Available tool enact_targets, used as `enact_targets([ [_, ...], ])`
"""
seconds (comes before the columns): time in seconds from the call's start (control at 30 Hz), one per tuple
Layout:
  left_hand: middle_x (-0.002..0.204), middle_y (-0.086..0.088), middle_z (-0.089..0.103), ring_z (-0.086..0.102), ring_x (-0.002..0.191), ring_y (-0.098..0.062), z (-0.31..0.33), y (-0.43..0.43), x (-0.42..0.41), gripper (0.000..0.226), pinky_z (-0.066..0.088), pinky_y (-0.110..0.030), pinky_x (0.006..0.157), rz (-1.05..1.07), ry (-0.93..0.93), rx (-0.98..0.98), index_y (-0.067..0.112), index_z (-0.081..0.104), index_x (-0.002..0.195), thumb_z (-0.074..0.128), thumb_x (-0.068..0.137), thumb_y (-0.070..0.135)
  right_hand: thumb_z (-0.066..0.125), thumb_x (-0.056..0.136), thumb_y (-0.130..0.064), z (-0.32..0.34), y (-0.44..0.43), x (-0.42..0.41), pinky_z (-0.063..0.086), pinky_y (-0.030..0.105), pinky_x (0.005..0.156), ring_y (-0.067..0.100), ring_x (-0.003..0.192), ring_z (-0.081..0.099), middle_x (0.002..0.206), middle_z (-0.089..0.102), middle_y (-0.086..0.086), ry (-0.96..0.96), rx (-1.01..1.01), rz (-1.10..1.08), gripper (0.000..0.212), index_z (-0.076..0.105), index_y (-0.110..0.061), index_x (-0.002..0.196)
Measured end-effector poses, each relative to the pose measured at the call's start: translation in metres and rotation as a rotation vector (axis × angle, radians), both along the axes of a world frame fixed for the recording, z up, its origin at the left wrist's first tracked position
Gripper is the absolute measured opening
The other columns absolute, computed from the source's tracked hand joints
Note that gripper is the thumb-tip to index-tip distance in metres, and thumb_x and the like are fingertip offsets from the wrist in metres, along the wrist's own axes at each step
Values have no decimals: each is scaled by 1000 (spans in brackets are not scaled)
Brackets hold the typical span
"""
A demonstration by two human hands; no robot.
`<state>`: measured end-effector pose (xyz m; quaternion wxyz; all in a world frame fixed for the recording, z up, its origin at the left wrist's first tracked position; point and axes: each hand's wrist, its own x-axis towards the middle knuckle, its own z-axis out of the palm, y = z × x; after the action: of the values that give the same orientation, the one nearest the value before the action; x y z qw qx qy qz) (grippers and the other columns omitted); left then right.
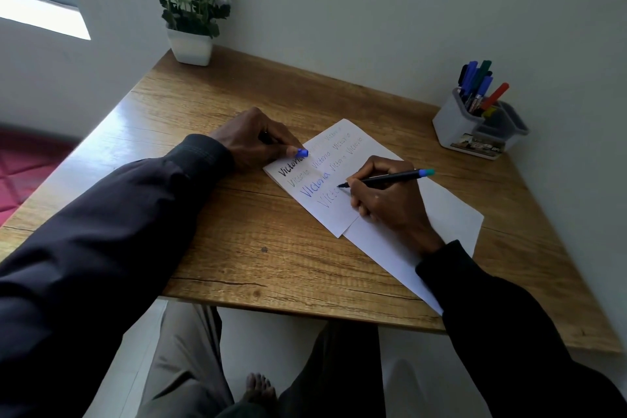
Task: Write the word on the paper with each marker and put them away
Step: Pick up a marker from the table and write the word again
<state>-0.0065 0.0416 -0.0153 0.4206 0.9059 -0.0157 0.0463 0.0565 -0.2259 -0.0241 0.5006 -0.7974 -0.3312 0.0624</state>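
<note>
A white sheet of paper (342, 149) lies on the wooden table, covered with several handwritten copies of "Victoria" in black, grey and blue. My right hand (386, 200) grips a black marker (390, 177) with a teal end, its tip touching the paper at a partly written word in the lowest line. My left hand (254, 139) rests on the paper's left corner and pinches a blue marker cap (301, 153) between its fingers. A second, blank white sheet (451, 214) lies under my right hand and forearm.
A grey-and-white holder (458, 127) with several markers (blue, green, red, black) stands at the table's far right by the wall. A white pot with white flowers (190, 47) sits at the far left corner. The table's front edge is near my knees.
</note>
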Motion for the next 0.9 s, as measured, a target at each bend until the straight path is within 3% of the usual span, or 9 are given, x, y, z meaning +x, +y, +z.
enact_targets([
  [0.2, 117, 6, 71, 68, 100, -8, 0, 1, 0, 24, 59, -27, 83, -1, 10, -16, 22, 75, 112, 70, 89, 28, 72, 89, -3, 0, -2, -1, 47, 18, 48, 15, 47, 63, 63, 68, 12, 7, 25, -10, 12, 66, 3, 81],
  [0.37, 117, 6, 71, 66, 97, -4, -2, 2, 1, 24, 56, -13, 72, -8, -2, -6, 22, 75, 113, 69, 90, 25, 71, 92, -4, 2, 0, -3, 51, 23, 47, 16, 50, 65, 68, 70, 14, 13, 41, -32, 10, 68, -1, 83],
  [0.53, 116, 7, 72, 68, 99, -6, -3, 3, 1, 23, 58, -23, 81, -7, -20, 0, 23, 76, 112, 71, 89, 27, 70, 93, -5, 3, 1, -5, 47, 22, 43, 16, 47, 63, 66, 69, 15, 49, 39, -81, 12, 67, -2, 82],
  [0.9, 117, 6, 71, 68, 98, -7, -3, 3, 3, 24, 58, -18, 76, -6, -8, -6, 22, 76, 112, 71, 89, 29, 69, 94, -7, 3, 2, -4, 47, 23, 42, 18, 47, 64, 66, 69, 15, 77, 51, -101, 12, 67, 0, 85],
])
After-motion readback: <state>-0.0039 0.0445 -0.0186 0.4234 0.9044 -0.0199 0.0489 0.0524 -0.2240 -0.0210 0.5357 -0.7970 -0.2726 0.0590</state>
